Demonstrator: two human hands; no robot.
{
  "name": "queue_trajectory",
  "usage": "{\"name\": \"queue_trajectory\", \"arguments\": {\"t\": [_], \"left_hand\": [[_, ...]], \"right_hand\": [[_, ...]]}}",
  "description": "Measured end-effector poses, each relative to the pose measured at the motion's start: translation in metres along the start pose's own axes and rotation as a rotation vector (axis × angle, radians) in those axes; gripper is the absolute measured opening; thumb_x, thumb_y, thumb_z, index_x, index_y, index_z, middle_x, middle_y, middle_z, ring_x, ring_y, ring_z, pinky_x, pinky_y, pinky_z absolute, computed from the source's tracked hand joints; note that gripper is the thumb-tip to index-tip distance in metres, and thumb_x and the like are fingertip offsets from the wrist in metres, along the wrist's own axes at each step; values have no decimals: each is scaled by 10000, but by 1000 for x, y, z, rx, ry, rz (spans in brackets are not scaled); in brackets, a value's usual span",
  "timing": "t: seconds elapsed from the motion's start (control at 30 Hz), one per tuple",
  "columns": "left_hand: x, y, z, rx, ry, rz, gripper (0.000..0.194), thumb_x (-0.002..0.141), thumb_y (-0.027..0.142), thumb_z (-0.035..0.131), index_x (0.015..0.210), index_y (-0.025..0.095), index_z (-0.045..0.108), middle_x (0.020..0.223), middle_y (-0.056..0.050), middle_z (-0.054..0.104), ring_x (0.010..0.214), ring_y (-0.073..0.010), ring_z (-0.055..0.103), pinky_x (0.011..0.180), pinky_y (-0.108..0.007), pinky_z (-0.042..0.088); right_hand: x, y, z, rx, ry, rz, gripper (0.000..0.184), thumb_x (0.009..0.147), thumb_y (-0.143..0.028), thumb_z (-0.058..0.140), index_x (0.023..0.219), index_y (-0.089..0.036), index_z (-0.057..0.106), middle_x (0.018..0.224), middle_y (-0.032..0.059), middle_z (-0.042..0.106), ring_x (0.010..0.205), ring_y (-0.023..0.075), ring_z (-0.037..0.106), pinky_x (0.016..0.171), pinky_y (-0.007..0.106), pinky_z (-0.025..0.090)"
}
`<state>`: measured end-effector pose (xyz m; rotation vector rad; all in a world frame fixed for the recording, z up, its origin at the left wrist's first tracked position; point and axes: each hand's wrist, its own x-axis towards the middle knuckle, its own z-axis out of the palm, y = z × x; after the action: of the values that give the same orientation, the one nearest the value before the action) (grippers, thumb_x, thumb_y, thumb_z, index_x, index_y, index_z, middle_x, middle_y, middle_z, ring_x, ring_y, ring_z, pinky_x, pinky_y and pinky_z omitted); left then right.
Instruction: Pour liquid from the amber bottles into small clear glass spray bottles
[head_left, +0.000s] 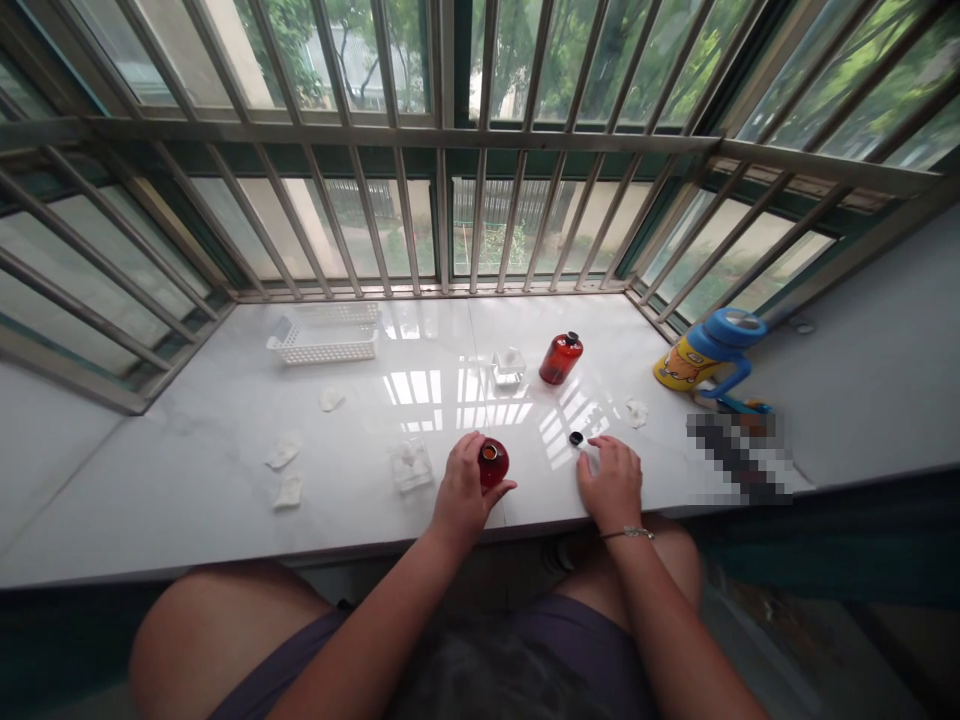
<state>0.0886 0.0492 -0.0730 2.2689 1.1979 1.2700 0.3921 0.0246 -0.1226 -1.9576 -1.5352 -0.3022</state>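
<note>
My left hand [463, 485] is wrapped around a red glass bottle [495, 468], whose round mouth faces up with no cap on it. My right hand [613, 482] rests on the white counter with its fingers apart. Just beyond its fingertips lies a small black cap [576, 438]. Farther back stands a second red bottle [561, 358] with a black cap on. To the left of my left hand is a clear square box [411, 464] with something whitish in it. Another clear box [508, 370] sits beside the capped bottle.
A white perforated basket [326, 340] stands at the back left. Crumpled white pieces lie on the left [288, 492] and at the right [637, 412]. A yellow and blue mug [705, 350] stands by the right wall, near a blurred-out item [739, 460]. Metal bars [442, 220] border the counter's back.
</note>
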Motion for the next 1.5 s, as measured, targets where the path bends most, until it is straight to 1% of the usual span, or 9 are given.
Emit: {"name": "queue_trajectory", "arguments": {"t": [0.33, 0.6, 0.77, 0.9, 1.0, 1.1, 1.3, 1.4, 1.5], "left_hand": [[-1, 9, 1, 250, 56, 54, 1153, 979, 496, 755, 1747, 171, -42, 1802, -308, 100, 1687, -445, 153, 1265, -672, 428], [-20, 35, -68, 247, 150, 33, 1006, 983, 331, 774, 1745, 182, 135, 1801, -263, 189, 1687, -430, 188, 1316, -676, 320], [-19, -7, -94, 121, 311, -382, 1108, 881, 459, 885, 1727, 254, 201, 1798, -211, 249, 1673, -412, 253, 1348, -634, 288], [-14, -47, -95, -75, 140, -719, 902, 863, 528, 878, 1617, 273, 454, 1697, -171, 478, 1592, -423, 433, 1300, -646, 386], [-9, -58, -91, -83, 28, -648, 801, 819, 493, 914, 1518, 282, 584, 1652, -138, 548, 1576, -407, 463, 1299, -635, 394], [-5, -55, -86, -80, 21, -522, 443, 917, 467, 804, 1302, 260, 729, 1518, -100, 680, 1532, -351, 535, 1303, -592, 408], [-11, -46, -77, -151, -63, -445, 307, 997, 464, 699, 1225, 266, 754, 1439, -82, 732, 1453, -293, 620, 1263, -529, 477], [-16, -44, -75, -165, -73, -379, 310, 1007, 445, 696, 1256, 264, 738, 1443, -88, 726, 1474, -282, 600, 1270, -526, 470], [-17, -43, -76, -158, -77, -353, 323, 993, 430, 725, 1268, 259, 729, 1423, -94, 731, 1457, -288, 611, 1259, -537, 482]], "right_hand": [[1, 4, 1, -9, 10, 9, 286, 998, -329, 577, 1218, -171, 669, 1288, 182, 673, 1254, 349, 576, 1094, 505, 445], [1, 3, 2, -11, 13, 7, 296, 996, -337, 566, 1216, -170, 670, 1289, 188, 661, 1255, 356, 562, 1096, 510, 427], [1, 2, 1, -14, 8, 20, 309, 989, -337, 569, 1226, -166, 670, 1296, 195, 659, 1259, 357, 556, 1093, 515, 429], [1, -2, -1, -18, 12, 29, 314, 993, -343, 556, 1225, -167, 675, 1282, 200, 663, 1247, 366, 560, 1082, 520, 430], [1, -10, -5, -51, 35, 41, 314, 1021, -318, 511, 1245, -174, 676, 1322, 203, 663, 1278, 376, 555, 1147, 580, 370], [-3, -25, -11, -39, 52, 8, 338, 1068, -337, 471, 1308, -188, 656, 1395, 195, 652, 1351, 384, 541, 1230, 670, 263], [-19, -87, -27, 407, -140, -234, 737, 1018, -558, 652, 1625, -217, 410, 1523, 203, 565, 1427, 404, 524, 1195, 650, 431], [-21, -123, -27, 563, -237, -176, 958, 925, -599, 792, 1676, -226, 327, 1591, 211, 507, 1456, 405, 521, 1202, 637, 468], [-17, -147, -19, 669, -337, -101, 924, 905, -573, 828, 1641, -241, 379, 1540, 190, 565, 1397, 373, 590, 1173, 596, 521]]}}
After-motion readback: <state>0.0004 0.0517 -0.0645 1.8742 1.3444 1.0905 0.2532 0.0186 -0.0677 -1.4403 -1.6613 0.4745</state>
